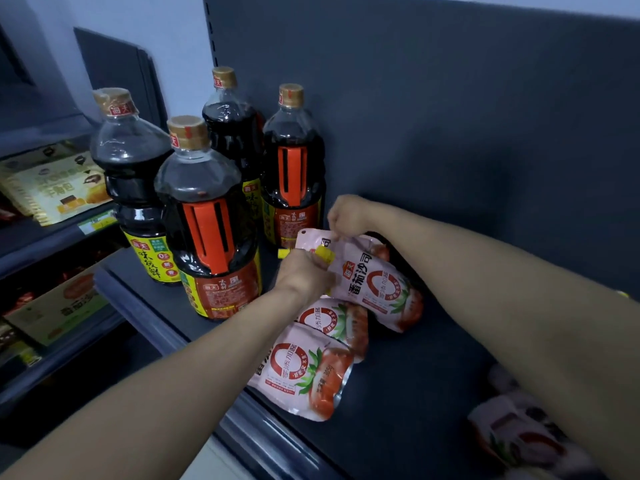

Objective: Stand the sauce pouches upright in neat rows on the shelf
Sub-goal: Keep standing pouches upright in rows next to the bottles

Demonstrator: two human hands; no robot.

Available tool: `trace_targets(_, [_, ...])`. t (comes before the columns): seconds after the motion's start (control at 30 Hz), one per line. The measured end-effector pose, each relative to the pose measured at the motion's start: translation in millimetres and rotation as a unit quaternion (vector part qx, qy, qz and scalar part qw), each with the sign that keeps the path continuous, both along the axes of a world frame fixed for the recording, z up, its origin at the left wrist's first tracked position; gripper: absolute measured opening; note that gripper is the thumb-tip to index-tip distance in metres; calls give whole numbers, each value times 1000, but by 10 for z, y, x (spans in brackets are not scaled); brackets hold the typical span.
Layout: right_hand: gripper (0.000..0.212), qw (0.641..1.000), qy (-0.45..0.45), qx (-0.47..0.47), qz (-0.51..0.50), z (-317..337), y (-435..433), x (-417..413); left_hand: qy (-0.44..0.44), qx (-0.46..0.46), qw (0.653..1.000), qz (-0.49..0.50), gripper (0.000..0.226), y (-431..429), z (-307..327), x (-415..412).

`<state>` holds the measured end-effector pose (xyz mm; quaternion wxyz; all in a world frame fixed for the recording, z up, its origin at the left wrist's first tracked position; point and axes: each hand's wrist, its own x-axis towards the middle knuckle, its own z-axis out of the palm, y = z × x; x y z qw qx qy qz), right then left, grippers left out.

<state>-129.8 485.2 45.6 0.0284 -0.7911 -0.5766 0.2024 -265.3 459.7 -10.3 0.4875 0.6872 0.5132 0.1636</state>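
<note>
Several pink tomato-sauce pouches with yellow spouts stand in a row running front to back on the dark shelf (433,393). The front pouch (304,372) stands at the shelf's front edge, with a second pouch (334,322) behind it. The rear pouch (377,289) leans to the right. My left hand (304,271) grips it at its yellow spout. My right hand (346,214) pinches the top corner of that pouch or of one behind it; I cannot tell which. More pouches (523,441) lie blurred under my right forearm at the lower right.
Several tall dark soy-sauce bottles (211,230) with gold caps stand on the shelf left of the pouches, close to my left hand. The grey back panel (450,116) rises behind. A neighbouring shelf unit on the left holds boxed goods (52,185).
</note>
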Motion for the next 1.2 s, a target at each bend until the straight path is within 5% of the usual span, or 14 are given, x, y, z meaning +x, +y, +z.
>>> trace_targets(0.13, [26,997,-80,17,13,184,-314,235,7,59,997,-48,10,-25,144,41])
trace_targets(0.47, [9,978,-21,-92,-186,342,-1237,746,10,176,970,-169,8,-133,434,226])
trace_targets(0.63, [9,981,28,-33,-186,417,-1318,722,16,204,957,-206,10,-158,513,340])
trace_targets(0.93, [24,971,-117,8,-210,479,-1469,711,8,226,944,-239,9,-251,630,520])
trace_targets(1.2, [19,963,-119,-14,-243,506,-1778,832,6,261,920,-292,9,-474,726,763])
